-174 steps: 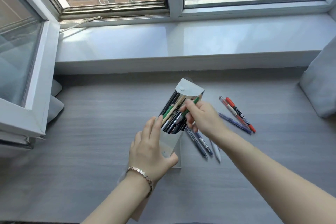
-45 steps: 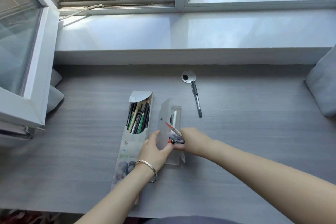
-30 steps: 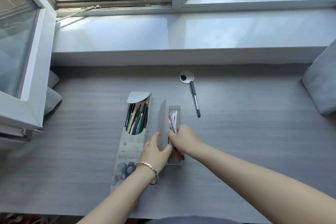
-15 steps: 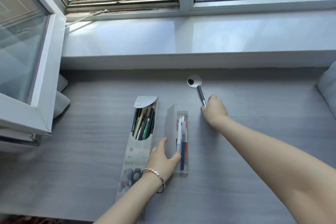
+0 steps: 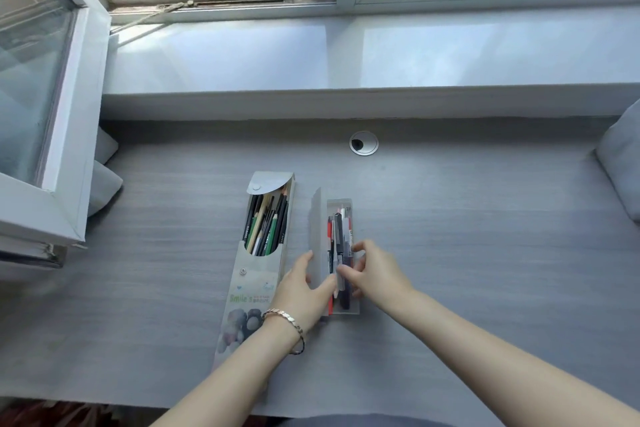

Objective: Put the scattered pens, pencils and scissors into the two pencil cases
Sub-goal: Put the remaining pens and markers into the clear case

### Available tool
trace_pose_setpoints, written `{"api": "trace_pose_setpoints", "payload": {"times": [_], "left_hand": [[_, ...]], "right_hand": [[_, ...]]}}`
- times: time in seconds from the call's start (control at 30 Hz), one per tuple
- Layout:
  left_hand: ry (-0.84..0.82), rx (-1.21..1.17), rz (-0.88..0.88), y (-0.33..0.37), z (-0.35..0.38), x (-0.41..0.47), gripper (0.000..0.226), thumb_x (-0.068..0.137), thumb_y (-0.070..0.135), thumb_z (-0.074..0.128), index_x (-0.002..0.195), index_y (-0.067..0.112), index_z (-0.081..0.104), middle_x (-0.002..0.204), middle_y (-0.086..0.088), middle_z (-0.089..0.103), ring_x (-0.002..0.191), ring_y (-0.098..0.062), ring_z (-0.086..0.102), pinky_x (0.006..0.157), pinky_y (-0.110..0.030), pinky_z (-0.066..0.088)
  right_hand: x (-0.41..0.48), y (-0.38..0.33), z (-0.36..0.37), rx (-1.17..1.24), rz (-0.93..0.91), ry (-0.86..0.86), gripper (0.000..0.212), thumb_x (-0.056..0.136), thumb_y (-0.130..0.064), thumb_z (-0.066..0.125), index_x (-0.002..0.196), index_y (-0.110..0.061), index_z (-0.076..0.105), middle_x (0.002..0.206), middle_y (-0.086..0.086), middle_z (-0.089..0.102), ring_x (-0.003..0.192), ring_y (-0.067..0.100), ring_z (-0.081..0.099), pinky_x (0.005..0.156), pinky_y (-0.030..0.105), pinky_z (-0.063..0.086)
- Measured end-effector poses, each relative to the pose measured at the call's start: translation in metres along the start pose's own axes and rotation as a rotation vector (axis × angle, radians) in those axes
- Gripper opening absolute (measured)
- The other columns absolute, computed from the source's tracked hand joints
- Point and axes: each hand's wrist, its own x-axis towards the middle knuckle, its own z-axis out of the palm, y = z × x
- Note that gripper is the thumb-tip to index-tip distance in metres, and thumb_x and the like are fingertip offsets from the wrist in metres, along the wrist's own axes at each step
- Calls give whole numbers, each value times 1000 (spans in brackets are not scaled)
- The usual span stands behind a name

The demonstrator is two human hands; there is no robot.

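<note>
A tall printed pencil case [image 5: 254,282] lies flap-open on the grey desk, packed with pencils and pens [image 5: 266,227]. To its right lies a clear plastic case [image 5: 341,206] with its lid [image 5: 316,218] stood up on edge; red, black and white pens lie inside. My left hand [image 5: 304,291] holds the raised lid near its lower end. My right hand [image 5: 375,270] is over the clear case, fingertips pinching the black pen [image 5: 341,236] that lies among the others in it.
A round metal cable grommet [image 5: 363,143] sits in the desk behind the cases. A grey cushion [image 5: 620,163] rests at the right edge, another [image 5: 104,180] under the open window sash [image 5: 52,135] at left. The window sill runs along the back.
My right hand took the black pen from beside the grommet and brought it back into the clear case. The desk by the grommet now holds no pen. My left hand stayed on the lid.
</note>
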Motion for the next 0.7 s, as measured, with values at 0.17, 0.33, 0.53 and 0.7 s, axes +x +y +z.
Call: {"api": "trace_pose_setpoints", "payload": {"times": [0.17, 0.33, 0.53, 0.7], "left_hand": [[51, 7, 181, -11, -9, 2, 22, 91, 19, 49, 70, 21, 43, 56, 2, 34, 52, -13, 32, 46, -18, 28], [445, 712, 632, -30, -19, 17, 55, 74, 2, 53, 127, 8, 41, 120, -19, 51, 110, -32, 50, 79, -40, 55], [-107, 1024, 857, -22, -19, 15, 47, 48, 50, 83, 73, 14, 67, 72, 1, 65, 68, -16, 62, 57, -19, 50], [-222, 1050, 654, -10, -7, 10, 87, 73, 38, 70, 140, 10, 22, 139, -11, 34, 121, -27, 38, 98, -37, 39]], "right_hand": [[-5, 14, 1, -17, 59, 58, 26, 84, -17, 64, 89, -11, 39, 66, -2, 43, 44, 21, 54, 40, 24, 44], [-5, 19, 0, 155, 122, 48, 29, 84, -8, 64, 88, -9, 34, 63, 3, 43, 39, 19, 48, 34, 24, 45], [-3, 20, 5, 136, 126, 80, 39, 83, -8, 65, 68, -18, 31, 56, 5, 47, 38, 18, 49, 33, 23, 42], [-1, 22, 4, 135, 134, 68, 38, 83, -9, 66, 66, -17, 32, 55, 3, 46, 35, 14, 48, 29, 18, 39]]}}
